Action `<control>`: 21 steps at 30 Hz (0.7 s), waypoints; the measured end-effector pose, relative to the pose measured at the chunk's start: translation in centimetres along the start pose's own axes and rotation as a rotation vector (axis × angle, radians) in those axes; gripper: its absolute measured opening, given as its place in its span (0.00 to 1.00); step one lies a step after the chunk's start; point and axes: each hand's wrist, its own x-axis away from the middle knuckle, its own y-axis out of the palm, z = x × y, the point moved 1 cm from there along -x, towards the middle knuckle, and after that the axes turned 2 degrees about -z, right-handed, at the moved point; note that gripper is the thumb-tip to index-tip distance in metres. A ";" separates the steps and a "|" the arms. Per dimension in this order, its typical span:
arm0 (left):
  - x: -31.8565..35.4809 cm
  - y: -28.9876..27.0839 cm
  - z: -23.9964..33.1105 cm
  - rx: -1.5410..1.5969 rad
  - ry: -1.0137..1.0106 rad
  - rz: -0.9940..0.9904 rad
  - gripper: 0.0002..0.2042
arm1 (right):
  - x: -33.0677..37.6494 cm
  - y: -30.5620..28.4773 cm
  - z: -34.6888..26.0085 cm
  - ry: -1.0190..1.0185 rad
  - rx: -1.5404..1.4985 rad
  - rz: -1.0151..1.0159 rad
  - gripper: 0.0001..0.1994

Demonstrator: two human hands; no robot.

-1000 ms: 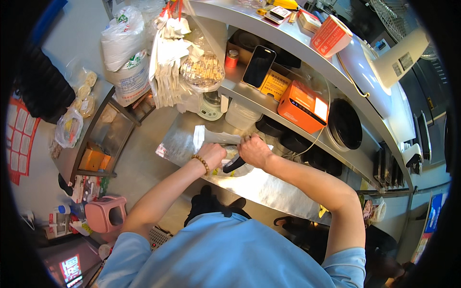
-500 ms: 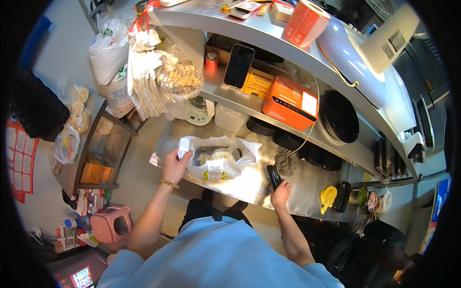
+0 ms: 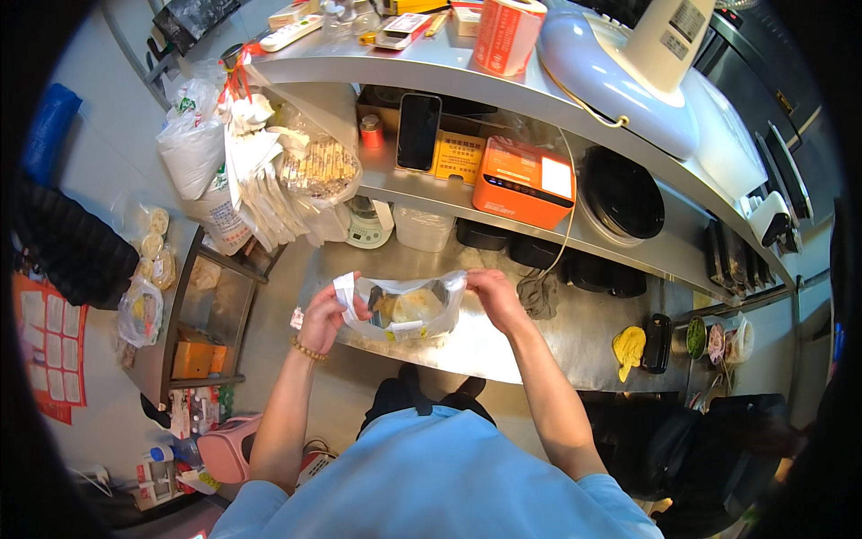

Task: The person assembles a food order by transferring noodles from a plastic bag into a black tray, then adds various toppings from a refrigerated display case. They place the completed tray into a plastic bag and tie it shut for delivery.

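Note:
A white plastic bag (image 3: 442,316) stands upright on the steel counter (image 3: 476,350), its mouth spread wide. Inside sits a dark-rimmed takeaway container with pale, yellowish food (image 3: 409,305); the contents are partly covered by the bag. At the left edge of the bag, my left hand (image 3: 325,316) grips the rim, next to a white paper strip. My right hand (image 3: 496,296) pinches the opposite rim, so the bag is stretched between both hands.
Behind the bag, a shelf holds a phone (image 3: 418,132), an orange box-shaped device (image 3: 524,182) and black plates (image 3: 623,191). A grey rag (image 3: 539,295) lies right of my hand; a yellow cloth (image 3: 628,349) is farther right. Hanging bags (image 3: 260,171) crowd the left.
My right hand has let go of a black stapler-like tool, which no longer shows, and moved left and up to grip the bag's right rim. The bag's mouth is now pulled taut.

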 end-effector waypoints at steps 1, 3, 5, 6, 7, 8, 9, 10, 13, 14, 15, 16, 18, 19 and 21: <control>0.7 0.2 -0.1 0.038 -0.022 -0.003 0.26 | 0.2 0.1 0.0 0.027 -0.132 -0.032 0.10; 0.3 -1.0 -0.6 0.015 -0.023 -0.062 0.29 | 0.4 0.4 0.0 0.080 -0.396 -0.094 0.12; -0.1 -0.8 -0.4 -0.031 -0.050 -0.071 0.28 | 0.4 0.0 1.4 0.241 -0.627 -0.200 0.20; -0.1 -0.5 -0.3 -0.009 -0.098 -0.026 0.27 | 0.7 -0.2 2.1 0.270 -0.603 -0.259 0.20; 0.0 -0.7 -0.4 -0.036 -0.102 -0.005 0.27 | 0.9 0.0 2.5 0.300 -0.582 -0.322 0.20; -0.1 -0.9 -0.6 -0.061 -0.107 0.017 0.28 | 1.2 0.5 2.8 0.363 -0.494 -0.326 0.18; -0.2 -1.1 -0.7 -0.087 -0.112 0.037 0.28 | 0.7 0.3 3.4 0.341 -0.519 -0.310 0.18; -0.3 -1.3 -0.8 -0.122 -0.101 0.022 0.28 | -0.1 0.5 3.5 0.318 -0.545 -0.293 0.18; -1.0 -2.0 -1.3 -0.199 -0.072 -0.010 0.28 | -1.3 1.0 3.6 0.400 -0.506 -0.230 0.17; -1.2 -2.0 -1.4 -0.208 -0.067 -0.010 0.28 | -1.3 1.2 3.7 0.490 -0.509 -0.236 0.17; -1.2 -2.2 -1.5 -0.217 -0.062 -0.011 0.29 | -1.3 1.5 3.8 0.581 -0.513 -0.241 0.17; -1.1 -2.3 -1.3 -0.229 -0.065 0.015 0.29 | -0.7 2.1 4.0 0.638 -0.354 -0.256 0.18; -0.8 -2.6 -1.1 -0.242 -0.066 0.066 0.29 | 1.1 1.2 4.3 0.703 -0.238 -0.414 0.15; -0.7 -2.7 -1.2 -0.232 -0.059 0.073 0.29 | 1.6 0.9 4.0 0.727 -0.209 -0.536 0.13; -0.5 -3.0 -1.3 -0.214 -0.045 0.088 0.29 | 2.3 0.3 3.0 0.640 -0.242 -0.620 0.12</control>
